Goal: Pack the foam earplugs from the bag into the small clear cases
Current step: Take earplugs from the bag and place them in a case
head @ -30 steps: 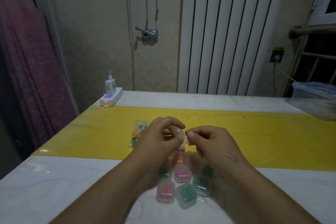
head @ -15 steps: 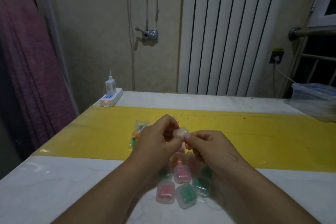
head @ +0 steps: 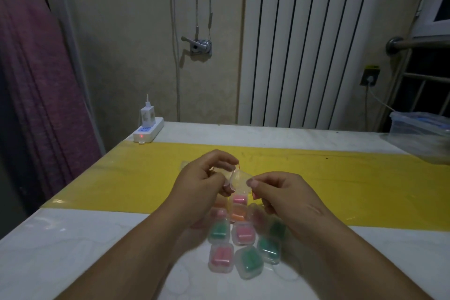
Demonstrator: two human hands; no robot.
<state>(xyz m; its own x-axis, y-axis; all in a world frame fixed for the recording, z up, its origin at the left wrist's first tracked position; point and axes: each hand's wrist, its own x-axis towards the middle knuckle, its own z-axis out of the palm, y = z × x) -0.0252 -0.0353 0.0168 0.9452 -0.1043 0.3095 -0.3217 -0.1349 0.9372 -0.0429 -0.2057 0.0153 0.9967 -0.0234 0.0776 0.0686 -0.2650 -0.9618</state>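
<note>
**Now: open case spans the gap between both hands, bag behind the left**

Here the whole move turns on one small clear case point(head: 239, 178), held up in the centre of the frame, above the surface point(head: 73, 238) and not resting on it. It lies directly between the two hands, its long axis running left to right across the frame, and it looks spread open, one half towards each side. The left hand point(head: 204, 178) has its fingers curled round the left half. The right hand point(head: 289, 198) pinches the right edge between thumb and forefinger. Both hands are therefore narrow and closed on the same case, and neither is free.

The bag point(head: 184, 164) shows only as a faint clear edge above and to the left of the left hand, lying on the yellow strip point(head: 341, 178); the rest is hidden behind that hand. By my judgement the left hand is much the nearer to it, so a reach for more earplugs would fall to that side while the right hand keeps the case steady (whether an earplug already sits in the left fingers I cannot tell; there is only a pinkish blur there).

The filled cases point(head: 243, 232), pink, green and orange, sit clustered on the surface just below the hands, in the lower centre.
</note>
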